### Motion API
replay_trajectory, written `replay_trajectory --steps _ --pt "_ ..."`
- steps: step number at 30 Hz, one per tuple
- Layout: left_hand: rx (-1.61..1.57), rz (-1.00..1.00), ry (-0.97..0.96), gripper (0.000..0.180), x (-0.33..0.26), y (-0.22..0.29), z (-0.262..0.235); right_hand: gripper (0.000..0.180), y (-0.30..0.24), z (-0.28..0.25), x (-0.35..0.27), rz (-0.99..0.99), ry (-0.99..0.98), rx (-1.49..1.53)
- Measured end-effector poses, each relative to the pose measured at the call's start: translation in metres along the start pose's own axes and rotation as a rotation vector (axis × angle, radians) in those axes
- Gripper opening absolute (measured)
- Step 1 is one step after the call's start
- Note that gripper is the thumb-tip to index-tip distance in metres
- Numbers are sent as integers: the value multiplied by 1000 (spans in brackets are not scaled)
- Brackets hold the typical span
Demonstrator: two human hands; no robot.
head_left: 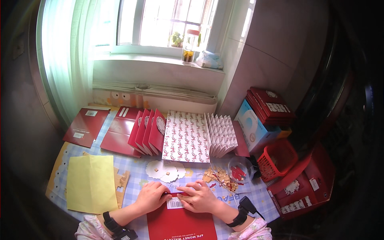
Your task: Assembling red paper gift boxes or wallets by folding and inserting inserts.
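Observation:
A flat red card folder [180, 220] with a white barcode label lies at the table's front edge. My left hand [152, 197] grips the far left part of its top edge, thumb and bent fingers closed on it. My right hand [200, 197] has its curled fingers and thumb on the same edge, just beside the label. Between my hands a narrow dark red strip of the top edge shows; the fingertips partly hide it. Just beyond the hands sit scalloped white paper tags [170, 173], with small tan squares on them.
Folded red wallets [150, 134] stand behind, beside a patterned white sheet [186, 136] and pleated patterned cards [222, 136]. Yellow paper [91, 182] lies left. Right are tan scraps [218, 178], a clear bowl [241, 170], a red basket [276, 160] and an open red box [310, 186].

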State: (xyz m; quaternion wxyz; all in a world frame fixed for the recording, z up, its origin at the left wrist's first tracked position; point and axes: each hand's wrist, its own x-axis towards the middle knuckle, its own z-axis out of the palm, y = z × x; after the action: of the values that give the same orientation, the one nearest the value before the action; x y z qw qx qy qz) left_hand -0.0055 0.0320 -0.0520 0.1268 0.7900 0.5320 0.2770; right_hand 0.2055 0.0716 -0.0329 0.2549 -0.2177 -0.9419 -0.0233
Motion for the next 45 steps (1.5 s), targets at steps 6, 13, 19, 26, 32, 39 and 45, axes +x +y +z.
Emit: replay_trajectory --steps 6,13,19,26,32,39,45 --pt "33 -20 -14 23 0 -3 0 13 11 1 -6 27 56 41" --pt "195 43 -56 52 -1 2 -14 41 10 2 -5 217 -77 84" --pt "249 52 -184 62 -4 4 -15 45 8 6 -9 230 -166 176" --pt "120 -72 -418 59 -14 29 -27 43 2 -4 -7 180 -307 331" --pt "-197 -32 -260 32 -19 32 -31 42 2 -23 -3 400 -487 699" --pt "-594 -132 -249 15 -18 32 -40 35 3 -40 0 295 -341 662" --pt "-563 -88 -208 14 -18 31 -40 26 2 -37 1 145 -168 563"
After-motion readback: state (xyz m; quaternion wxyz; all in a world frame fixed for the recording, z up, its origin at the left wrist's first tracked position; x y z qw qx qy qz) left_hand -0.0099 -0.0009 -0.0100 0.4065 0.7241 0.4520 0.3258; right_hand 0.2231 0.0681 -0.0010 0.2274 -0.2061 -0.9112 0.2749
